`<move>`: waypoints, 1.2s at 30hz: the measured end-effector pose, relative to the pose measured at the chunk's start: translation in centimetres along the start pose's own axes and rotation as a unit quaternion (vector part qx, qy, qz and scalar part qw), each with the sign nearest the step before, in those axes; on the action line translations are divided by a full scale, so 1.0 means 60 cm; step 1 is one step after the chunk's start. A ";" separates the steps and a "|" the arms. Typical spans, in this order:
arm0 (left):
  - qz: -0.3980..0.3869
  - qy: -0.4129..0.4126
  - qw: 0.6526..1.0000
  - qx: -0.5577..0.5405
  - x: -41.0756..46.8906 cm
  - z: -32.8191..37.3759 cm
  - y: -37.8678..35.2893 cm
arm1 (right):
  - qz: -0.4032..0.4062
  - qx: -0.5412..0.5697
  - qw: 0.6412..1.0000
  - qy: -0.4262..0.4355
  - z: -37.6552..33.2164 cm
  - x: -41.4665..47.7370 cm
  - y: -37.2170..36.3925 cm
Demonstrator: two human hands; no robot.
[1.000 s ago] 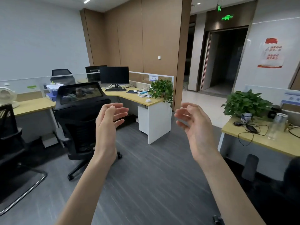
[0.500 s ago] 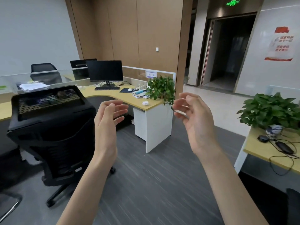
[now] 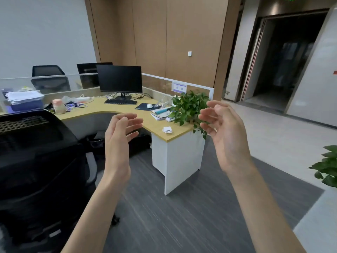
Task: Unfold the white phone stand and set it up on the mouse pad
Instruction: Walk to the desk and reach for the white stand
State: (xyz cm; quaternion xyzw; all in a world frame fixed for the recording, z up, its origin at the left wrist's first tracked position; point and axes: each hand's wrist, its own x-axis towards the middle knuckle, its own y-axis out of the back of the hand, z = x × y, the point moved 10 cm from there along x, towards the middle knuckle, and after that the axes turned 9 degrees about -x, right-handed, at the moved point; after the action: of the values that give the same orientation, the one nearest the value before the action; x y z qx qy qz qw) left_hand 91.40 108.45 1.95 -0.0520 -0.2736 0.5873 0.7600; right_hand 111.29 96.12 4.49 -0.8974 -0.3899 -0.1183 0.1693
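Observation:
A small folded white phone stand (image 3: 167,130) lies near the front corner of the wooden desk (image 3: 102,109). Farther back on that desk is a dark mouse pad (image 3: 143,107) with a white mouse (image 3: 149,106) on it. My left hand (image 3: 119,137) and my right hand (image 3: 223,132) are raised in the air in front of me, palms facing each other, fingers apart, holding nothing. Both hands are well short of the desk; the right hand overlaps the potted plant (image 3: 189,108) in view.
A black office chair (image 3: 36,161) stands close on the left. On the desk are a monitor (image 3: 119,79), a keyboard (image 3: 120,102), papers and clutter. Grey floor lies between me and the desk. Another plant (image 3: 326,168) is at the right edge.
The view has moved closer to the desk and turned left, so the desk and phone stand look larger. Both hands keep the same raised, empty pose.

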 end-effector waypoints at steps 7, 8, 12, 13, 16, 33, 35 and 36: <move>0.018 0.018 1.000 0.007 0.198 -0.159 -0.029 | -0.005 -0.004 0.999 -0.031 0.150 0.220 -0.011; 0.016 0.023 1.000 0.005 0.231 -0.188 -0.034 | -0.002 -0.004 0.999 -0.035 0.176 0.254 -0.015; 0.005 0.038 0.999 -0.002 0.371 -0.290 -0.062 | 0.001 -0.015 0.999 -0.039 0.256 0.395 -0.043; 0.004 0.046 0.999 0.000 0.409 -0.315 -0.070 | 0.006 -0.020 0.999 -0.044 0.272 0.433 -0.050; 0.005 0.070 0.998 0.001 0.516 -0.386 -0.086 | 0.014 -0.021 0.998 -0.050 0.313 0.541 -0.071; 0.063 0.177 0.980 0.059 0.906 -0.789 -0.105 | 0.007 -0.049 0.983 -0.178 0.711 0.983 -0.109; 0.079 0.201 0.973 0.079 0.940 -0.856 -0.113 | 0.005 -0.060 0.976 -0.207 0.780 1.029 -0.106; 0.089 0.215 0.969 0.088 0.954 -0.892 -0.116 | 0.004 -0.065 0.973 -0.223 0.818 1.051 -0.105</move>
State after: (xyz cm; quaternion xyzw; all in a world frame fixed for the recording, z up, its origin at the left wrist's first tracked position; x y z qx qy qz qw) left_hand 132.14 172.00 -20.19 -0.1343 -0.0453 0.6490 0.7475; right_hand 152.70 161.17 -17.39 -0.9118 -0.4057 0.0602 0.0200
